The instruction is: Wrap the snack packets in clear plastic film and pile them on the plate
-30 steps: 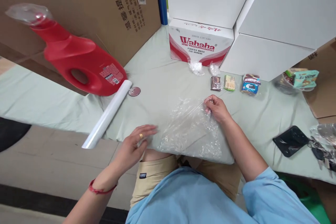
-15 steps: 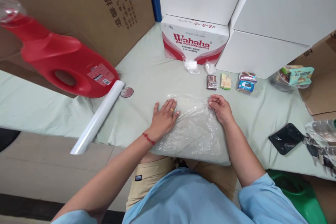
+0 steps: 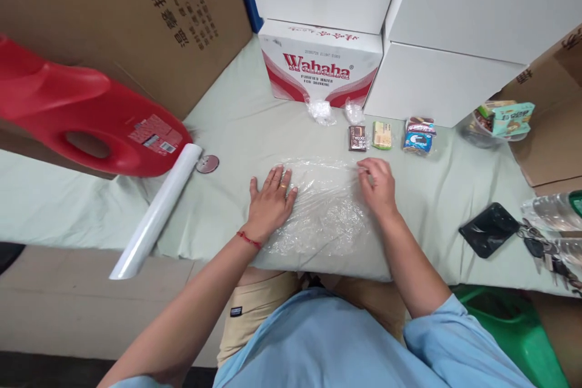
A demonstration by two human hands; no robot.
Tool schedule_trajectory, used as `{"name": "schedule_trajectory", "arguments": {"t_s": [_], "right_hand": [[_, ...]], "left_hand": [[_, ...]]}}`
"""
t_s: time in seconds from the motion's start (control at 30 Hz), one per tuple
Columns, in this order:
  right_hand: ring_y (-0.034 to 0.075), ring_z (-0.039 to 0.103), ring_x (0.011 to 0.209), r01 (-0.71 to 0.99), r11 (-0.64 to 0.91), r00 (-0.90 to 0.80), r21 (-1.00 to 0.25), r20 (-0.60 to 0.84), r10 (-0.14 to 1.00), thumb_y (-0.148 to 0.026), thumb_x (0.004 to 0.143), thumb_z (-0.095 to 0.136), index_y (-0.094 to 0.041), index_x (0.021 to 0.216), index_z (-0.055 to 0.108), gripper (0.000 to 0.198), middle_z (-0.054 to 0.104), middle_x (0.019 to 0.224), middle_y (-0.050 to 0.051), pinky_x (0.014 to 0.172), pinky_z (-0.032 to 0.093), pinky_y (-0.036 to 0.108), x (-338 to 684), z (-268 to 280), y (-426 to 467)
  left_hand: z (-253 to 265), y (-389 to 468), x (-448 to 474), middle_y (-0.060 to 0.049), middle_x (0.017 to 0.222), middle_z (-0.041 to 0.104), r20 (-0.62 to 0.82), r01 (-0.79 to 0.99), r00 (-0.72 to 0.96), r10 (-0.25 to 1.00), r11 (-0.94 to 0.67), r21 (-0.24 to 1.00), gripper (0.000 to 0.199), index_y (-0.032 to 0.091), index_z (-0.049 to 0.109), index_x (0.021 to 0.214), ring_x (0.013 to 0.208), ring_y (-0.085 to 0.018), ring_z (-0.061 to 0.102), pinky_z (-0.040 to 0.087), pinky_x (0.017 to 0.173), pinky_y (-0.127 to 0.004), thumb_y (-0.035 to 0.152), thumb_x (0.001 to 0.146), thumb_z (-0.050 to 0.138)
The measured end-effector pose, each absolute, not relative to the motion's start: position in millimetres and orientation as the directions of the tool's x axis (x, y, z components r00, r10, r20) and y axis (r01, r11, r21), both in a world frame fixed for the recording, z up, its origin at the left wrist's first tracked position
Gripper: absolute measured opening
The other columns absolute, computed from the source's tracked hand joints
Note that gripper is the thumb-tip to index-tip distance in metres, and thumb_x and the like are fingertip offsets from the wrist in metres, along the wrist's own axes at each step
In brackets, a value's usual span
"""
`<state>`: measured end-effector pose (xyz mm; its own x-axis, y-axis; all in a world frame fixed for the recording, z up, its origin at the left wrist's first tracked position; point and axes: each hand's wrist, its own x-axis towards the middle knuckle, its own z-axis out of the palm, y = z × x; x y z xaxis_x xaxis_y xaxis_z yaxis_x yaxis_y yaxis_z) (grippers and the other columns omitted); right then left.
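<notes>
Between the left hand [image 3: 271, 201] and the right hand [image 3: 379, 187], a clear plastic film [image 3: 325, 209] lies spread on the pale green cloth [image 3: 240, 127].
The left hand is flat and wide open, its fingers spread, resting at the film's left edge and gripping nothing; the right hand is half curled at the film's far right corner, and whether its fingertips pinch it I cannot tell. Just beyond the right hand lies a brown packet [image 3: 357, 139]; left of the left hand, well apart, lies a white roll [image 3: 157, 212].
</notes>
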<state>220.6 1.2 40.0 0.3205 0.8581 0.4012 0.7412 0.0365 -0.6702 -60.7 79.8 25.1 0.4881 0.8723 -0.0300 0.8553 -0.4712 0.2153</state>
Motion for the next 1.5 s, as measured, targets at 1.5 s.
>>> {"name": "schedule_trajectory", "arguments": {"t_s": [1.5], "right_hand": [[0.030,0.033,0.161,0.880,0.283,-0.292,-0.381,0.036,0.956,-0.044,0.109,0.051,-0.021,0.161,0.050,0.057,0.040,0.172,0.010,0.133,0.026,0.052,142,25,63]], "left_hand": [[23,72,-64,-0.015,0.176,0.028,0.110,0.829,0.449,0.887,-0.459,0.320,0.063,0.023,0.040,0.166,0.164,-0.035,0.027,-0.003,0.127,-0.076,0.049,0.109,0.028]]}}
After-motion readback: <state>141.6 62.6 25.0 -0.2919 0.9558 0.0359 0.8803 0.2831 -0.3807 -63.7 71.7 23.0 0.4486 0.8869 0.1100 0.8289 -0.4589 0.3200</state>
